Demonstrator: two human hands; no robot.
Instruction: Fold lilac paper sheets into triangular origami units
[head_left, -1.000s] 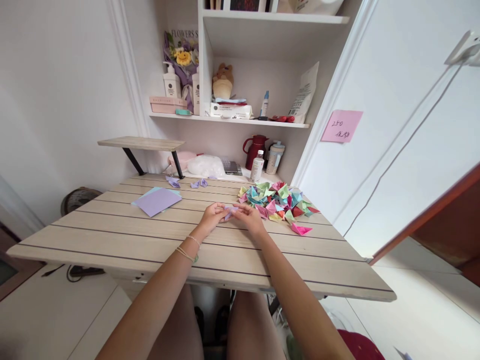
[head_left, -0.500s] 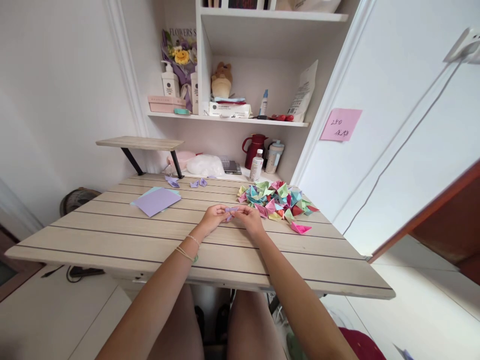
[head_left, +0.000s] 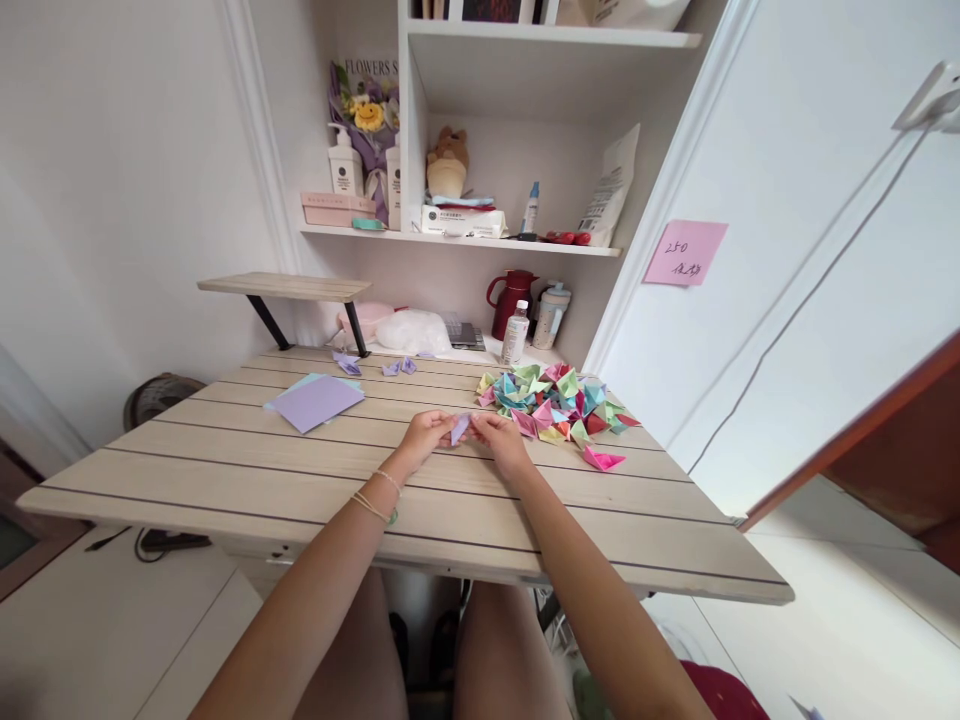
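Observation:
A small folded piece of purple paper (head_left: 460, 429) is held between my two hands, just above the middle of the table. My left hand (head_left: 427, 437) pinches its left side, with a bracelet on the wrist behind. From the right, my right hand (head_left: 501, 440) grips the other edge with thumb and fingers. To the right of my hands lies a pile of colourful folded paper boats (head_left: 551, 400). One pink paper boat (head_left: 603, 459) sits apart, nearer to me. Purple folded pieces (head_left: 399, 367) lie farther back on the left.
Flat purple sheets (head_left: 319, 402) over light blue ones rest on the left of the wooden table (head_left: 262, 480). A small raised shelf (head_left: 285, 286) stands behind them. At the back are a clear bottle (head_left: 515, 335), a red jug (head_left: 512, 305) and a light tumbler (head_left: 551, 315).
The purple paper has turned in my fingers and now shows a broader, flat slanted face. Both hands stay in nearly the same place, and the view has shifted slightly.

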